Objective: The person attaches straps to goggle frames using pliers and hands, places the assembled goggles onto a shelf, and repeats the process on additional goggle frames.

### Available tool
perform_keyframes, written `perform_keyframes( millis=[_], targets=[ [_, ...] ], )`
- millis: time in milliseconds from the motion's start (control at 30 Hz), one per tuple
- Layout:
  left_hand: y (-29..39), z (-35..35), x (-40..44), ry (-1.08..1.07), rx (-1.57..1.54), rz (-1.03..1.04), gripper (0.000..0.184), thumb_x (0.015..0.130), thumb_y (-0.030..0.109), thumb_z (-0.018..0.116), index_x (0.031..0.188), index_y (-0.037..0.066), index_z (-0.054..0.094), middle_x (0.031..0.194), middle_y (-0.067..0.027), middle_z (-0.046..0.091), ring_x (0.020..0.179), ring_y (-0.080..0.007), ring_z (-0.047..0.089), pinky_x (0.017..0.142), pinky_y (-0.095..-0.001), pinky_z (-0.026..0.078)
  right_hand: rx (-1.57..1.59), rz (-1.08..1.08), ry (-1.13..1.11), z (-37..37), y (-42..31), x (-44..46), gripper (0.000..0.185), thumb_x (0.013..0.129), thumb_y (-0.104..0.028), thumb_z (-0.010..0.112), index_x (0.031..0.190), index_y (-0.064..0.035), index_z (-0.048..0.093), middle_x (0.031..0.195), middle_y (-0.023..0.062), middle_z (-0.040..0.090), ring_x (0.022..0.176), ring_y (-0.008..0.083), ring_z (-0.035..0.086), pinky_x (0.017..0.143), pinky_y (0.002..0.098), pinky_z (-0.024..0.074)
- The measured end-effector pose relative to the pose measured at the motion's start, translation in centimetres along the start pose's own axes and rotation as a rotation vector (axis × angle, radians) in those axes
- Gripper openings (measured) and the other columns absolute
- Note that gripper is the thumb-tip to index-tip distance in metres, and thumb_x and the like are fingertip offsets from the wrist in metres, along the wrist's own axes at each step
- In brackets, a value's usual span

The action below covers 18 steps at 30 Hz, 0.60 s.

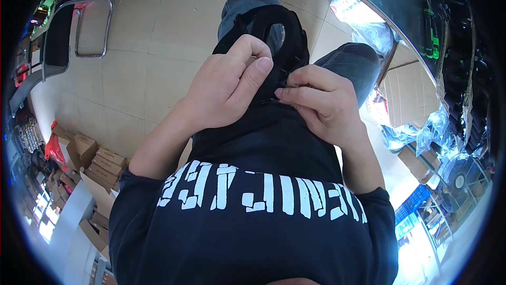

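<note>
A black piece with a long oval opening (296, 40) lies across my lap, with small dark prongs or clips along its right side. My left hand (229, 84) is closed at its left edge, the thumb pressed against the curled index finger. On the near right side, my right hand (321, 98) has thumb and fingertips pinched together against the piece. Whatever small part sits between those fingertips is too dark to make out. The near end of the black piece blends into my black shirt (253, 243).
A chair with a metal frame (109, 26) stands at the left. Cardboard boxes (105, 166) are stacked at lower left. To the right are a dark table (385, 0), a cardboard sheet (408, 87), clear plastic wrap (443, 132) and a fan (458, 179).
</note>
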<state>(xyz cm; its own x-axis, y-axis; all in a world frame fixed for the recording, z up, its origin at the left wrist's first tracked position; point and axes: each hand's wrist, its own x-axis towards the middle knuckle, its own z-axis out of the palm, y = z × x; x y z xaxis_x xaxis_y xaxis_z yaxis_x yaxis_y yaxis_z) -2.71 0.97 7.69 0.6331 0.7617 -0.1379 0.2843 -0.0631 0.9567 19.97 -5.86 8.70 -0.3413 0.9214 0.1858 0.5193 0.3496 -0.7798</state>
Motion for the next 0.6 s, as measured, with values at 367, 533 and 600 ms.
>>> perform_keyframes(
  millis=[367,533,600],
  targets=[
    [0.0,1.2,-0.3,0.11,0.07,0.08,0.016,0.109,0.019,0.054,0.109,0.002,0.057,0.078,-0.0149,0.067,0.069,-0.035,0.069,0.064,-0.0404,0.051,0.069,0.122,0.22,-1.5,0.9,0.5,0.012,0.084,-0.003,0.08,0.096,-0.0053,0.077,0.096,0.0042,0.069,0.08,0.0178,0.07,0.067,0.0299,0.0544],
    [-1.5,4.7,0.5,0.273,0.165,0.386,0.01,0.102,0.012,0.063,0.106,0.003,0.059,0.081,-0.0152,0.065,0.071,-0.0354,0.067,0.066,-0.0417,0.052,0.1,0.428,0.513,-1.3,2.0,2.6,0.012,0.088,-0.006,0.081,0.098,-0.0011,0.077,0.094,0.0047,0.072,0.081,0.0111,0.07,0.066,0.0258,0.053],
    [-1.7,5.7,1.0,0.17,0.154,0.493,0.014,0.098,0.003,0.065,0.11,0.001,0.058,0.088,-0.016,0.065,0.074,-0.0349,0.065,0.068,-0.0414,0.052,0.209,0.538,0.514,-0.8,2.1,3.1,0.014,0.088,-0.007,0.082,0.099,-0.0009,0.077,0.091,0.0059,0.074,0.079,0.0124,0.07,0.067,0.0259,0.0535]
  ],
)
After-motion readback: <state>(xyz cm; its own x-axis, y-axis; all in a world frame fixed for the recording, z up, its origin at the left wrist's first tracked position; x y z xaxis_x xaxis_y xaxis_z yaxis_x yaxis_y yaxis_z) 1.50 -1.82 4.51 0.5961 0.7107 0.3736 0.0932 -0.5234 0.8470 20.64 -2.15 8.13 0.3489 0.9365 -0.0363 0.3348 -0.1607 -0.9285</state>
